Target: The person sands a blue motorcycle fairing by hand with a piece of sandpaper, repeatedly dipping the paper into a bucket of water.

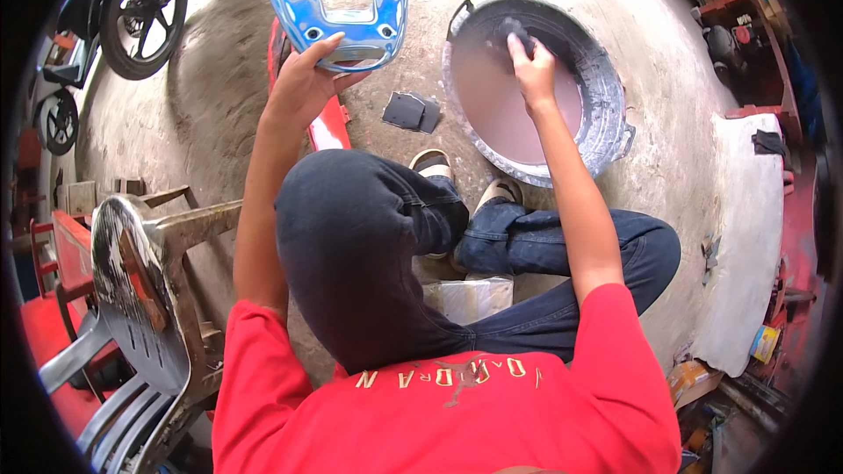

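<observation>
Up at the left, my left hand point(303, 88) grips a blue U-shaped plastic panel point(347, 28) by its lower edge, thumb on the front face. The panel has pale, worn-looking streaks and several bolt holes. My right hand point(536, 75) is over a round black tub point(606, 79), pinching a dark piece that looks like wet sandpaper point(520, 37). Murky pinkish-grey water point(518, 127) lies in the tub. On the floor between the panel and the tub rest dark sandpaper pieces point(409, 112), one overlapping another.
A red and white body part point(330, 130) lies behind my left forearm. Motorcycle wheels point(145, 13) stand at the upper left. A worn chair point(132, 281) is close on my left. Between my legs is a pale block point(474, 300). A long whitish panel point(742, 237) lies at right.
</observation>
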Tool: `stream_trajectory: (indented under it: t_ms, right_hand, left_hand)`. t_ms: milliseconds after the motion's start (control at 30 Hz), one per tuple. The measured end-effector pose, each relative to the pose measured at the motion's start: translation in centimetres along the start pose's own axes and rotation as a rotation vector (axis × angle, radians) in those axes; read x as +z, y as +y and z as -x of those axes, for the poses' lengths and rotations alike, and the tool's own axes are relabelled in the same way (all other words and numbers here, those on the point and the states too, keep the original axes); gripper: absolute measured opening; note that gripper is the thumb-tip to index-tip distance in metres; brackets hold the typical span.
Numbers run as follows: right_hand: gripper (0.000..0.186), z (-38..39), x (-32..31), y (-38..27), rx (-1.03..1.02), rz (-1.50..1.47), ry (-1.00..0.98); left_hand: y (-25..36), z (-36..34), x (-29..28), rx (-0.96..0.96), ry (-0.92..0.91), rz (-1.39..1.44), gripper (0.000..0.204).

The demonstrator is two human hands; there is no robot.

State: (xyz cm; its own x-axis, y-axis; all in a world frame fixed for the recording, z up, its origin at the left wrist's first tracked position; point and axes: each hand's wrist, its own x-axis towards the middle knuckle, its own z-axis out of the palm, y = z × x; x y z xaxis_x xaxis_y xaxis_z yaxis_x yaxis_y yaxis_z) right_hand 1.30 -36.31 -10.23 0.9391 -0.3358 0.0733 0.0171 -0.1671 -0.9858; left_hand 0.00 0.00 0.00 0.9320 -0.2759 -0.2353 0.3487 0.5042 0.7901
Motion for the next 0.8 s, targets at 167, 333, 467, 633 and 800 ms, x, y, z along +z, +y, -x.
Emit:
stream_trajectory:
  t_ms: [167, 333, 467, 633, 800]
  right_hand:
    - [0.033, 2.8, -4.6, 16.4, 0.281, 0.448, -0.144]
    - [0.043, 3.2, -4.4, 22.1, 0.527, 0.575, -0.242]
    - [0.052, 3.0, -6.1, 23.5, 0.591, 0.437, -0.197]
    - [0.041, 3.5, -3.8, 13.4, 0.656, 0.021, -0.108]
    - [0.046, -0.8, -9.3, 5.7, 0.541, -0.188, -0.156]
  left_hand:
    - [-0.5, -0.8, -0.4, -0.042, -0.044, -0.155, 0.041]
    - [-0.1, -0.2, -0.9, -0.057, 0.006, -0.120, 0.039]
    - [-0.2, -0.7, 0.8, -0.074, -0.030, -0.051, 0.037]
    - [3.5, 1.0, 3.0, -0.034, -0.029, -0.013, 0.034]
    - [7.3, -0.2, 9.9, -0.014, -0.179, 0.012, 0.031]
